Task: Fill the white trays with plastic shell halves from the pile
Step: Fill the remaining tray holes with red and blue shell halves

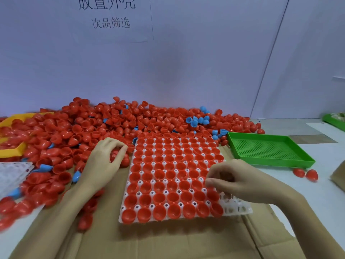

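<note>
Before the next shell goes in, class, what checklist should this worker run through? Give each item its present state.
1. Free cells in the white tray: ok, empty ones show at its near right corner.
2. Supply in the pile: ok, plenty of red shells.
3. Left hand has a shell: ok, fingers curl round red shells at the pile's edge.
4. Right hand has a shell to place: cannot tell, its fingers are curled over the tray's right side but none shows in them.
5. Placed shells sit open side up: ok in the near rows; far rows too small to tell.
6. Blue shells kept out of the tray: ok, none visible in it.
</note>
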The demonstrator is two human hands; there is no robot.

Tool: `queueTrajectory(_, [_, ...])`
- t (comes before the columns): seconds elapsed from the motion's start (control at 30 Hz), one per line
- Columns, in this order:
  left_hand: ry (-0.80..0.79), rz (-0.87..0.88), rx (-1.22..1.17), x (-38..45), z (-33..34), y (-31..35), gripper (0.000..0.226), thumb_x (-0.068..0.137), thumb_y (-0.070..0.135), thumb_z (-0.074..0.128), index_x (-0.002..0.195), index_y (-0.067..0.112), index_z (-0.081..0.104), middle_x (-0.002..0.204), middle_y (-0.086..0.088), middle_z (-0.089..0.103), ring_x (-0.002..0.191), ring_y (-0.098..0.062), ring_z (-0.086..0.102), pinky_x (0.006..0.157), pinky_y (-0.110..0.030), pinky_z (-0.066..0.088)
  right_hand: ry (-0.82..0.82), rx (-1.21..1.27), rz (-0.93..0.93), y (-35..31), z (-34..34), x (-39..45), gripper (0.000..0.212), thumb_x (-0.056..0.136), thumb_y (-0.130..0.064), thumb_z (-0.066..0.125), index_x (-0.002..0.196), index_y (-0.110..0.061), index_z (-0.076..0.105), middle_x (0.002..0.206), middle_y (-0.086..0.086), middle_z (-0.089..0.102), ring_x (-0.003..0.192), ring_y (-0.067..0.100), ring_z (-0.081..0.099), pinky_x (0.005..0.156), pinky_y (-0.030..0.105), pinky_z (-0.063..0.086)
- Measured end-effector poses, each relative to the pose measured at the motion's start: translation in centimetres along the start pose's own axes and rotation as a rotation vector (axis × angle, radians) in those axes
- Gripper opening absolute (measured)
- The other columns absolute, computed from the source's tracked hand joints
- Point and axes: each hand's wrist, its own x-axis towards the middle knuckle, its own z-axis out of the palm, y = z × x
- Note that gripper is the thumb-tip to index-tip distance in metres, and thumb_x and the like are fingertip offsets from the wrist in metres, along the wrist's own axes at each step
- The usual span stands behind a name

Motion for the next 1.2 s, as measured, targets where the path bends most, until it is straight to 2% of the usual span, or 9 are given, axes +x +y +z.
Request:
queueTrajectory(0.1, [-0.1, -0.084, 0.218, 0.4, -0.6, -2.8, 0.027, 0.103, 0.021, 0.065, 0.128, 0.013, 0.069, 0.136, -0.001, 0.063, 0.129, -0.026, 0.055, 0.11, -0.041, 0.041, 0.045, 0.055, -0.055, -0.4, -0.6, 2.8, 0.022, 0.104, -0.04, 0.061, 0.09, -0.031, 0.075, 0.071, -0.005, 0.071, 0.057, 0.009, 0.065, 0.057, 0.022, 0.051])
queueTrajectory(0.2, [-0.218, -0.185, 0.308, 0.2, -1.0, -4.1, 0.042, 0.107, 0.035, 0.055, 0.146, 0.021, 0.059, 0.155, 0.003, 0.052, 0.145, -0.02, 0.045, 0.118, -0.044, 0.032, 0.046, 0.076, -0.064, -0.4, -0.7, 5.7, 0.025, 0.106, -0.035, 0.059, 0.089, -0.029, 0.076, 0.071, -0.001, 0.072, 0.06, 0.014, 0.067, 0.06, 0.026, 0.055])
queueTrajectory(0.43, [-0.126, -0.147, 0.304, -0.2, -0.5, -4.2, 0.02, 0.104, 0.031, 0.06, 0.122, 0.025, 0.067, 0.129, 0.013, 0.058, 0.121, -0.013, 0.054, 0.105, -0.036, 0.035, 0.216, 0.205, -0.116, 1.1, 0.5, 9.1, 0.025, 0.107, -0.024, 0.057, 0.091, -0.024, 0.076, 0.062, 0.001, 0.066, 0.051, 0.008, 0.056, 0.055, 0.02, 0.045])
queueTrajectory(0.57, [0.003, -0.158, 0.245, 0.5, 0.1, -4.1, 0.011, 0.102, 0.025, 0.065, 0.113, 0.026, 0.068, 0.118, 0.015, 0.061, 0.116, -0.012, 0.056, 0.101, -0.032, 0.028, 0.343, 0.254, -0.18, 2.4, 1.1, 8.6, 0.025, 0.107, -0.032, 0.055, 0.093, -0.03, 0.076, 0.06, -0.001, 0.063, 0.048, 0.005, 0.052, 0.05, 0.018, 0.042])
queueTrajectory(0.7, [0.054, -0.12, 0.25, 3.7, 0.9, -3.7, 0.023, 0.104, 0.025, 0.061, 0.126, 0.022, 0.068, 0.133, 0.005, 0.059, 0.128, -0.018, 0.052, 0.107, -0.039, 0.032, 0.429, 0.135, -0.196, 2.9, 1.7, 8.2, 0.026, 0.105, -0.048, 0.05, 0.099, -0.037, 0.072, 0.064, -0.008, 0.066, 0.05, 0.008, 0.058, 0.05, 0.024, 0.045])
queueTrajectory(0.77, [-0.028, -0.144, 0.324, 5.7, 1.4, -3.8, 0.034, 0.105, 0.029, 0.058, 0.138, 0.022, 0.063, 0.148, -0.003, 0.052, 0.138, -0.025, 0.047, 0.114, -0.047, 0.034, 0.439, 0.104, -0.199, 3.2, 2.1, 8.2, 0.029, 0.106, -0.054, 0.046, 0.1, -0.04, 0.071, 0.065, -0.011, 0.066, 0.05, 0.008, 0.058, 0.049, 0.024, 0.045])
queueTrajectory(0.87, [-0.163, -0.198, 0.37, 8.4, 2.2, -4.0, 0.043, 0.108, 0.031, 0.052, 0.149, 0.018, 0.053, 0.156, -0.005, 0.047, 0.142, -0.028, 0.044, 0.117, -0.049, 0.034, 0.462, -0.166, -0.146, 3.8, 2.4, 8.1, 0.033, 0.104, -0.068, 0.036, 0.101, -0.051, 0.065, 0.071, -0.022, 0.067, 0.053, 0.008, 0.061, 0.048, 0.037, 0.052])
queueTrajectory(1.03, [-0.395, -0.297, 0.507, 11.4, 1.5, -4.3, 0.033, 0.091, 0.006, 0.059, 0.123, 0.007, 0.067, 0.125, -0.012, 0.066, 0.114, -0.031, 0.061, 0.095, -0.047, 0.052, 0.48, -0.227, -0.131, 4.3, 2.4, 8.1, 0.031, 0.103, -0.07, 0.033, 0.099, -0.056, 0.06, 0.073, -0.026, 0.066, 0.053, 0.009, 0.062, 0.049, 0.041, 0.052])
queueTrajectory(1.2, [-0.26, -0.228, 0.477, 9.9, 1.0, -4.6, 0.031, 0.083, -0.009, 0.059, 0.105, 0.007, 0.075, 0.108, -0.01, 0.074, 0.104, -0.032, 0.068, 0.082, -0.046, 0.057, 0.457, -0.182, -0.122, 3.8, 2.3, 7.9, 0.028, 0.104, -0.065, 0.037, 0.098, -0.053, 0.062, 0.071, -0.022, 0.067, 0.055, 0.009, 0.063, 0.051, 0.042, 0.052])
